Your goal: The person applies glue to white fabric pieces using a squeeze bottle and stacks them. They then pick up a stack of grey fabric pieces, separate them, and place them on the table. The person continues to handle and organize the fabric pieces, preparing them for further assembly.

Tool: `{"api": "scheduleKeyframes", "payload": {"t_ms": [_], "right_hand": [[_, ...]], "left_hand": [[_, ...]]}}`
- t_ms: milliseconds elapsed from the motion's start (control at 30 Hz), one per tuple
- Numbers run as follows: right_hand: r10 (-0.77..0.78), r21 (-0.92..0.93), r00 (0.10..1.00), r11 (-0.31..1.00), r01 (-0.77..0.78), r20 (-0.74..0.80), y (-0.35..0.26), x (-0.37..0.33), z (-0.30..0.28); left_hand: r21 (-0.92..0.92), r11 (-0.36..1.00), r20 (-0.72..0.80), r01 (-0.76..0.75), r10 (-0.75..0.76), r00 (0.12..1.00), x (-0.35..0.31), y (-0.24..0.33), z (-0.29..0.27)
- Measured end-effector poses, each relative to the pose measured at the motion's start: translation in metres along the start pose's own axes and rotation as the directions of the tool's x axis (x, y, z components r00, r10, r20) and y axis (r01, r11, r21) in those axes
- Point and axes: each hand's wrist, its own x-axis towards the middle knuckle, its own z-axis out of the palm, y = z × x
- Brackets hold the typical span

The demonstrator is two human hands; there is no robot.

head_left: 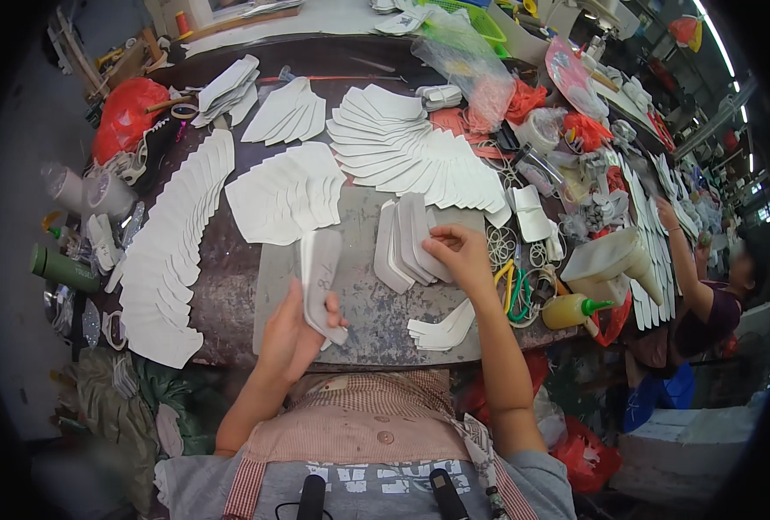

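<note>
Over grey mat (359, 303), left hand (294, 334) fingers clamp a grey piece (320, 277); right hand (459, 256) fingers pinch fanned pieces (407, 243).

Dark brown worktop (229, 295) is spanning the middle of the room, a grey mat (376, 303) lying on its near edge. Left of the worktop, grey floor (8, 260) is showing. Beyond its far edge, a pale surface (316, 17) is running across. Far right of it, strip lights (716, 39) are glowing overhead.
</note>
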Motion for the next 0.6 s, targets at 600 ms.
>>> {"api": "scheduleKeyframes", "payload": {"t_ms": [600], "right_hand": [[0.112,0.574,0.983,0.799,-0.177,0.147,-0.111,-0.096,0.065]], "left_hand": [[0.684,0.642,0.118,-0.347,0.371,0.921,0.0,-0.028,0.033]]}}
